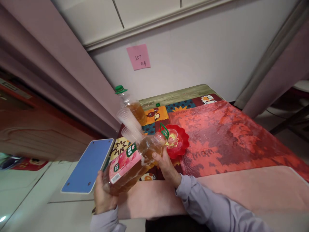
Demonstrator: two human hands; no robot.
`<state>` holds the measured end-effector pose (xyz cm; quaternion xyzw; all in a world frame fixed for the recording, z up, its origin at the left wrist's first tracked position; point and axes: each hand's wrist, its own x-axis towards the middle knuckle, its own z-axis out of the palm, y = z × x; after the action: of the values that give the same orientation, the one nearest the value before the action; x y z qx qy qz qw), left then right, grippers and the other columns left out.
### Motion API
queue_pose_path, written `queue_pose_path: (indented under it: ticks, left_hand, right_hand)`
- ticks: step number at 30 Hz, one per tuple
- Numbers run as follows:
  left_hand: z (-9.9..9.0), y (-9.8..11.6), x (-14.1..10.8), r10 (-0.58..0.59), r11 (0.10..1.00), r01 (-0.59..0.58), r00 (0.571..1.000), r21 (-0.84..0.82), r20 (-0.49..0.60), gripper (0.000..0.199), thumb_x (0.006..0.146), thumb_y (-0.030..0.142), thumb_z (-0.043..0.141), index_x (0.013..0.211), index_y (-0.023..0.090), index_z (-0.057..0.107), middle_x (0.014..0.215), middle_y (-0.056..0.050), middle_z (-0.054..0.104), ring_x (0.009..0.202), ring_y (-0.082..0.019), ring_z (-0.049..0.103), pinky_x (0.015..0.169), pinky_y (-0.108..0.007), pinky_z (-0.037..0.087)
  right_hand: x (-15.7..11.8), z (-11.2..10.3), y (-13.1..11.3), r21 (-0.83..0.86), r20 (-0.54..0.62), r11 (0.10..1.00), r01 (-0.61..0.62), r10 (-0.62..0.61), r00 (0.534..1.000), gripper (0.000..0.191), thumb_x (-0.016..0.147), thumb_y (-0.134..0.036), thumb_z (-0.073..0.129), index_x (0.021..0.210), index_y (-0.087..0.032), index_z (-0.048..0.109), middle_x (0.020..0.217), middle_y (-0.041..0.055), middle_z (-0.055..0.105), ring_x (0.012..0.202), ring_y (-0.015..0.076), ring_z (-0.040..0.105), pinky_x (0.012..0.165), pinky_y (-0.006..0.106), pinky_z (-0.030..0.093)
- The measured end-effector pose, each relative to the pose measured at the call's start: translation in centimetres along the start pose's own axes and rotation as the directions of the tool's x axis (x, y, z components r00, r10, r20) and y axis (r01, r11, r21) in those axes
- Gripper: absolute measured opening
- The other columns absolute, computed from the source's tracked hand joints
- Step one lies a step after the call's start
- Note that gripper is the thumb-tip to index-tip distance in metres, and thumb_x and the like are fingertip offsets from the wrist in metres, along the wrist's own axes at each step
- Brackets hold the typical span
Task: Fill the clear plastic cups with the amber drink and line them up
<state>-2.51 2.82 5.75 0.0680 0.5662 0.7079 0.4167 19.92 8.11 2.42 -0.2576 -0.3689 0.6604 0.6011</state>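
A large clear bottle [125, 166] of amber drink with a pink label lies tilted across both my hands, its neck toward the right. My left hand [103, 197] is wrapped around its base. Near the neck, my right hand [166, 166] grips it from the right side. The bottle's green handle [164, 130] sticks up at the mouth end. Just beyond the mouth, a clear plastic cup [173, 135] stands in a red scalloped dish [184, 145]. Whether liquid is flowing into the cup, I cannot tell.
Behind the held bottle are stacked clear cups [129, 118] and a second bottle [137, 112] with a green top. A small green cap [157, 104] lies near the wall. Red plastic sheeting [212, 141] covers the table's right side. A blue stool [87, 167] stands at left.
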Motion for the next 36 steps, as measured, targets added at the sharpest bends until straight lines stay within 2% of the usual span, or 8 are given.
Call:
queue_pose_path:
  ticks: [3,10,16,23,32,36]
  left_hand:
    - [0.5,0.2,-0.4,-0.022,0.998,0.027,0.996,0.063,-0.092,0.045,0.102,0.043,0.052,0.121,0.015,0.082,0.108,-0.012,0.086,0.138,-0.038,0.068,0.116,-0.057,0.054]
    - [1.5,0.8,-1.2,-0.025,0.996,0.035,0.992,0.078,-0.123,0.048,0.103,0.042,0.048,0.127,0.016,0.081,0.112,-0.011,0.086,0.136,-0.038,0.068,0.116,-0.058,0.054]
    - [1.5,1.0,-1.2,-0.032,0.996,0.040,0.995,0.083,-0.099,0.045,0.103,0.041,0.050,0.124,0.017,0.081,0.110,-0.011,0.086,0.135,-0.037,0.070,0.115,-0.057,0.055]
    - [2.1,1.1,-1.7,-0.011,0.996,0.022,0.993,0.091,-0.118,0.043,0.105,0.042,0.048,0.104,0.017,0.083,0.100,-0.009,0.086,0.137,-0.035,0.068,0.120,-0.053,0.051]
    - [1.1,0.9,-1.2,-0.009,0.994,0.017,0.997,0.104,-0.071,0.043,0.103,0.045,0.052,0.109,0.017,0.084,0.108,-0.011,0.086,0.139,-0.037,0.067,0.117,-0.055,0.054]
    - [1.0,0.7,-1.1,0.006,0.995,0.003,0.996,0.103,-0.086,0.043,0.102,0.046,0.053,0.111,0.017,0.084,0.109,-0.011,0.086,0.137,-0.038,0.068,0.116,-0.058,0.054]
  right_hand:
    - [0.0,0.1,-0.3,-0.006,-0.009,1.000,-0.012,0.012,1.000,0.094,0.088,-0.070,0.080,0.163,-0.026,0.044,0.165,0.0125,0.058,0.157,0.0331,0.051,0.136,0.056,0.032]
    - [0.0,0.1,-0.4,0.002,0.007,1.000,0.001,-0.001,1.000,0.095,0.091,-0.069,0.078,0.167,-0.028,0.038,0.166,0.0111,0.057,0.160,0.0312,0.048,0.137,0.053,0.030]
    - [-0.1,0.2,-0.3,0.028,0.006,1.000,-0.013,0.012,1.000,0.095,0.091,-0.068,0.079,0.166,-0.027,0.038,0.165,0.0117,0.058,0.158,0.0311,0.050,0.136,0.052,0.033]
    - [0.0,0.2,-0.1,0.031,-0.009,0.999,-0.034,0.035,0.999,0.091,0.089,-0.068,0.080,0.162,-0.026,0.043,0.166,0.0123,0.056,0.157,0.0328,0.051,0.135,0.054,0.035]
    - [0.0,0.2,-0.2,0.045,0.005,0.999,-0.005,0.004,1.000,0.093,0.092,-0.066,0.078,0.166,-0.027,0.039,0.165,0.0111,0.059,0.158,0.0311,0.050,0.136,0.053,0.033]
    - [0.0,0.1,-0.1,0.056,0.011,0.998,0.004,-0.004,1.000,0.089,0.093,-0.063,0.079,0.166,-0.028,0.041,0.166,0.0098,0.057,0.156,0.0314,0.052,0.136,0.052,0.034]
